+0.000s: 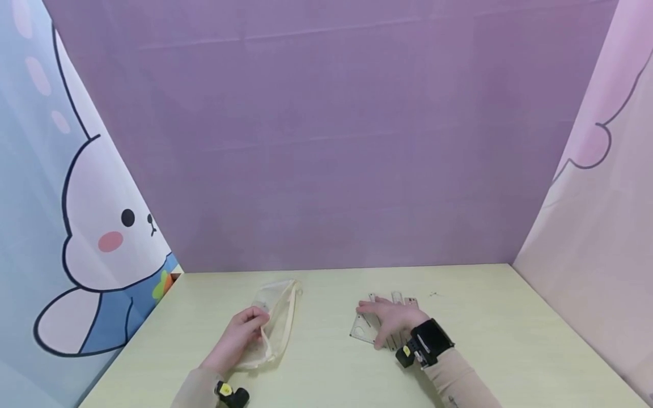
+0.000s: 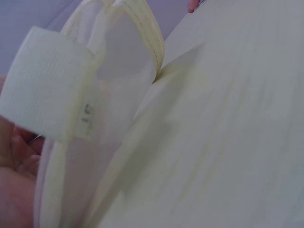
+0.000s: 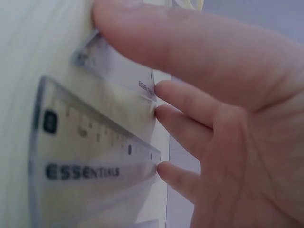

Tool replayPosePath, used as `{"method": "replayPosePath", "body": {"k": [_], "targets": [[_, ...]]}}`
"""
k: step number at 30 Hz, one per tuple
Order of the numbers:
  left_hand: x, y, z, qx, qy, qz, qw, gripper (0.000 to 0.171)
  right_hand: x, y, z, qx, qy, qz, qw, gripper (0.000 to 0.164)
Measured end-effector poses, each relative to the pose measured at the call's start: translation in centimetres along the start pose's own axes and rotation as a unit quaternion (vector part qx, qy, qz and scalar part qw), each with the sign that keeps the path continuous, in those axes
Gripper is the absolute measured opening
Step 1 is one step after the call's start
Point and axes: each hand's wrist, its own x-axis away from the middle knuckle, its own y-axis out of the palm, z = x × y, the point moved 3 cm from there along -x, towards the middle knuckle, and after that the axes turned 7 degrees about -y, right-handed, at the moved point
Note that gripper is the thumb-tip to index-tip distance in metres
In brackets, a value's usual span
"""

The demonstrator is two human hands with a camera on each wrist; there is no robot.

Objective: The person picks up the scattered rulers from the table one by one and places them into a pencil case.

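Note:
My left hand grips the near-left side of a pale, see-through pouch, which stands partly open on the table. In the left wrist view a white fabric tab and a small printed label show on the pouch, and part of the hand is hidden behind it. My right hand is spread over several clear plastic drawing tools, its fingertips touching them. A ruler marked ESSENTIALS lies beneath the fingers, beside a clear set square. The hand covers much of these tools.
The light wooden table ends at a purple back wall. Printed cloth hangings stand at the left and right sides. A small dark mark lies on the table beyond the right hand.

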Motion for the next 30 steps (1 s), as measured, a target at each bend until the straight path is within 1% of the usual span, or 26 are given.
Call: {"method": "replayPosePath", "body": {"k": [5,7,11,14,24,30], "targets": [[0.0,0.0,0.0,-0.001,-0.001,0.000,1.0000,0.022,-0.1,0.0,-0.3,0.007,-0.007,0.010,1.000,0.089],[-0.1,0.0,-0.1,-0.001,-0.003,0.001,1.0000,0.021,-0.1,0.0,-0.4,0.027,-0.007,0.015,0.999,0.089],[-0.1,-0.1,-0.2,0.001,-0.003,0.005,1.0000,0.019,-0.4,0.1,-0.5,0.085,-0.002,0.027,0.996,0.089],[-0.3,-0.1,-0.3,0.002,-0.003,0.007,1.0000,0.018,-0.5,0.2,-0.7,0.104,-0.002,0.037,0.994,0.088],[-0.3,-0.1,-0.2,-0.008,-0.002,0.009,0.9999,0.019,-1.0,0.5,-0.8,0.099,-0.031,0.053,0.993,0.087],[-0.3,-0.1,-0.2,-0.006,0.000,0.006,1.0000,0.018,-1.0,0.6,-1.0,0.093,-0.029,0.050,0.994,0.092]]}}
